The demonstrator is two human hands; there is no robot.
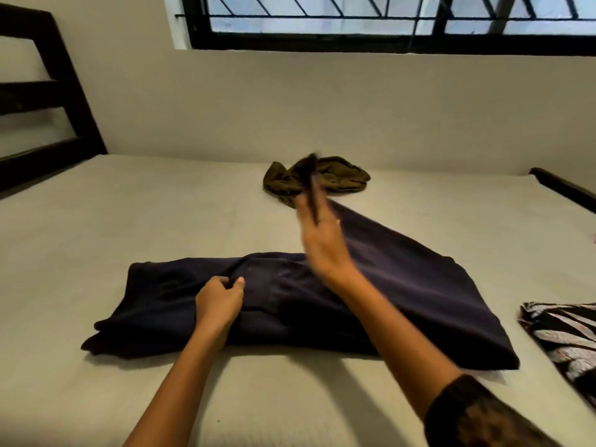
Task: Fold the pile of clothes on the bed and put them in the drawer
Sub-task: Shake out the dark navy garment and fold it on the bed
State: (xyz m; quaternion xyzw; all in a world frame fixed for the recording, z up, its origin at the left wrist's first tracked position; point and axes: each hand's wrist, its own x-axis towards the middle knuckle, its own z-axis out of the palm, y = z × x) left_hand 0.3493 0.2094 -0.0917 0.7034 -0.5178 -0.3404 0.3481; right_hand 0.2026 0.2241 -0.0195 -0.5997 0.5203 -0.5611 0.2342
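The fingers of the left hand (219, 301) are curled, with the thumb brought against the forefinger, and a small fold of the navy garment (419, 295) is pinched between them; wrinkles in the cloth run toward this pinch. The hand is laid on the left middle part of the garment, with the wrist toward the near edge of the bed (96, 237).

The fingers of the right hand (319, 240) are blurred, so their exact position cannot be told, but they are kept together, and a narrow dark edge of the same garment is held in them and is lifted above the hand. From this hand the cloth is stretched down to the right, where it lies flat. A dark sleeve (477, 414) is seen on the right forearm.

The garment is spread across the middle of the bed, with its left part already folded. An olive cloth (342, 179) lies crumpled behind it, near the wall (322, 108). A patterned cloth (567, 337) is seen at the right edge. A dark headboard (48, 101) stands at the left, and a barred window (387, 24) is above.
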